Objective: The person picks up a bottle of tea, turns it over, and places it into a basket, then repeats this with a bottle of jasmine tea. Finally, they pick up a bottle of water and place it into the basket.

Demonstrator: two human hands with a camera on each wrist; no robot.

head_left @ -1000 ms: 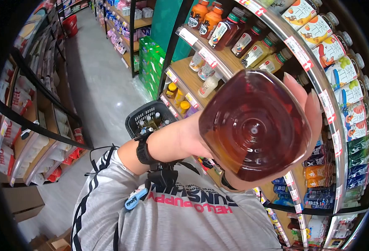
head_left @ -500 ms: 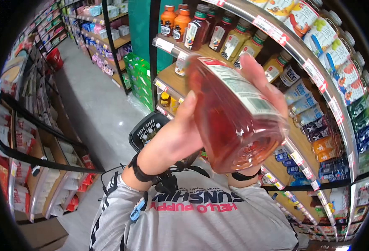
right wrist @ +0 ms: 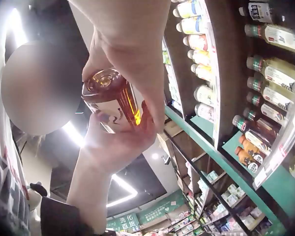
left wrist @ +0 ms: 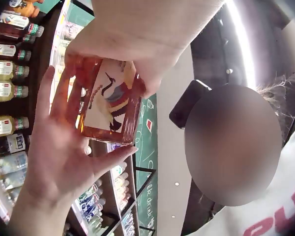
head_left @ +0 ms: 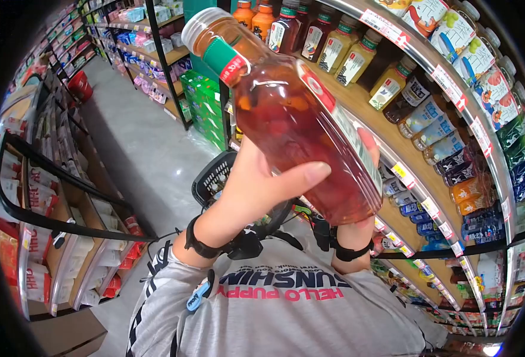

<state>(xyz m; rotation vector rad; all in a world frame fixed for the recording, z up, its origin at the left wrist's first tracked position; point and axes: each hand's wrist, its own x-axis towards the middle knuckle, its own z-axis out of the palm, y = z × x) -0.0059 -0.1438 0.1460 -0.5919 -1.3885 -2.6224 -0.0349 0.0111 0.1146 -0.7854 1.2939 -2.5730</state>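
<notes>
Head view: the bottle (head_left: 286, 119) has tipped, cap now at upper left; my left hand (head_left: 256, 184) wraps its middle. Left wrist view: my right hand (left wrist: 64, 147) clasps its base. Right wrist view: my 2 hands grip it.

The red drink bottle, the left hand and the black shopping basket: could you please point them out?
red drink bottle (head_left: 289, 116): head view, middle of its body.
left hand (head_left: 255, 187): head view, near the base of the thumb.
black shopping basket (head_left: 210, 178): head view, its mesh wall.

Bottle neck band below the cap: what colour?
The neck band is green, red at one edge; best in the head view.
</notes>
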